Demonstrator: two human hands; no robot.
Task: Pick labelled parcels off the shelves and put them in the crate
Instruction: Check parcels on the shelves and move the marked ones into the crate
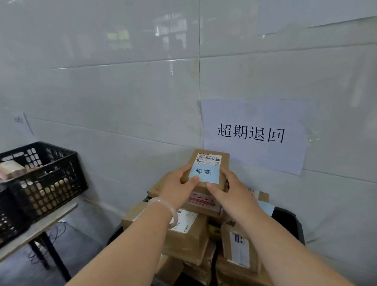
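Head view. You hold a small cardboard box (211, 163) between both hands, above the top of a pile of parcels (186, 235) that stands against the tiled wall (117, 91). Whether the box rests on the pile or is lifted clear of it cannot be told.

The long axis of the box runs away from you toward the wall, the far end leaning slightly to your right, with the top face up. That face carries a white shipping label (208, 159) with barcodes at the far end and a pale blue note (204, 174) with handwritten characters at the near end (the label's small print is too blurred to read).

Your left hand (176, 186) grips the left side, its thumb lying across the near left corner of the note. Your right hand (232, 192) grips the right side, its thumb along the near edge. The fingers of both curl out of sight round the box. A pale bracelet (167, 208) circles the left wrist.

A black crate (48, 180), already holding parcels, stands on a table (36, 231) well to the left, cut off by the frame edge. A paper sign (253, 134) hangs on the wall just behind the box. The pile's base is hidden by your forearms, and a dark container (290, 222) shows only in part at its right.
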